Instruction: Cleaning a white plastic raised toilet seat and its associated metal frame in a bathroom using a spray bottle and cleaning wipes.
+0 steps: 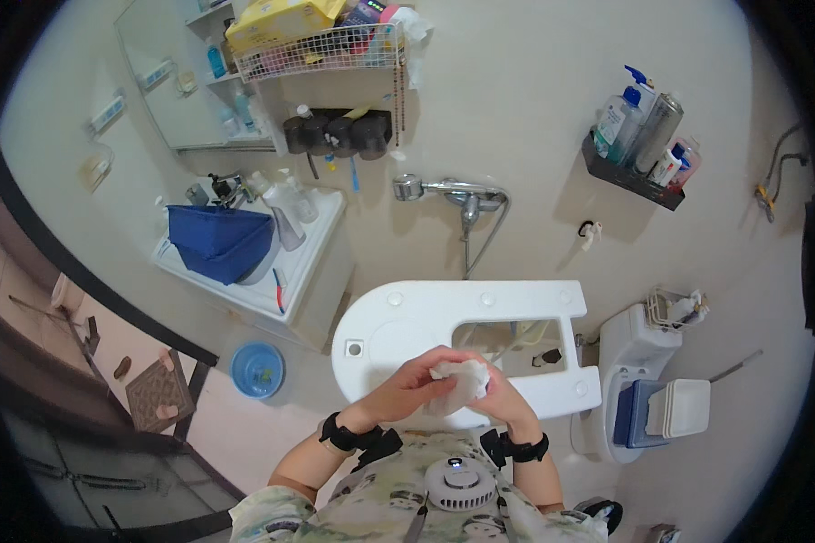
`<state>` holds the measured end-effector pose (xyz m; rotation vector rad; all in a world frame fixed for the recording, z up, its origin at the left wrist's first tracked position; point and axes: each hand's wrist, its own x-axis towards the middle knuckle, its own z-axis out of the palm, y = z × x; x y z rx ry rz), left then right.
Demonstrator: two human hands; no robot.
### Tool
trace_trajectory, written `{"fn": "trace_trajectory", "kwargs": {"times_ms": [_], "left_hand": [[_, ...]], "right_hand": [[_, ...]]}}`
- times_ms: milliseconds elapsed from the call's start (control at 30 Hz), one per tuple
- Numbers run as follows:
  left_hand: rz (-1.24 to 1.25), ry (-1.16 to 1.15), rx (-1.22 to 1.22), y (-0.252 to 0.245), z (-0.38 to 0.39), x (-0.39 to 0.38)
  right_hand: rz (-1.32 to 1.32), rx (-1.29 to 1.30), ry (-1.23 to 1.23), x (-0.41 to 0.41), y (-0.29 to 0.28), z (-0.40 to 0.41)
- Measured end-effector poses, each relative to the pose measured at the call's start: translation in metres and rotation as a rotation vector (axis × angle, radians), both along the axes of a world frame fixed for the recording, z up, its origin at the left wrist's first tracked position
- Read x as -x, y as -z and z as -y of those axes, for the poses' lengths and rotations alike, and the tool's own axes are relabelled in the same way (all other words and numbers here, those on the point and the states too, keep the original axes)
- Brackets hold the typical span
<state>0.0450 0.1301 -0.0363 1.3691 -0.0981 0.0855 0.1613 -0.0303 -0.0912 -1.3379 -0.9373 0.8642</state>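
Observation:
A crumpled white tissue or thin cloth [463, 387] is held between both hands, close to the chest. My left hand [407, 387] grips it from the left, with the thumb across its front. My right hand [506, 397] holds its right side, partly hidden behind it. Both wrists wear black straps. Under and beyond the hands lies a white plastic panel [414, 319] with a rounded left end, round pads and a rectangular opening. A small white fan-like device [460, 483] hangs at the chest.
At left stands a washbasin cabinet [319, 237] with a blue fabric bin [221, 237] and bottles. A blue basin [257, 370] sits on the floor. A chrome shower mixer [472, 197] is on the wall. At right is a toilet [625, 346] with stacked plastic bins [682, 407].

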Motion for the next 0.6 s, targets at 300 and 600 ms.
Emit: {"fn": "trace_trajectory", "kwargs": {"times_ms": [300,600], "left_hand": [[-0.076,-0.378,-0.163,0.049,-0.03,0.026],[-0.373,-1.089,-0.188,0.175,-0.105,0.053]], "right_hand": [[-0.613,0.106,0.246,-0.011,0.028,0.034],[-0.167,0.131,0.265,0.009,0.055,-0.028]]}}
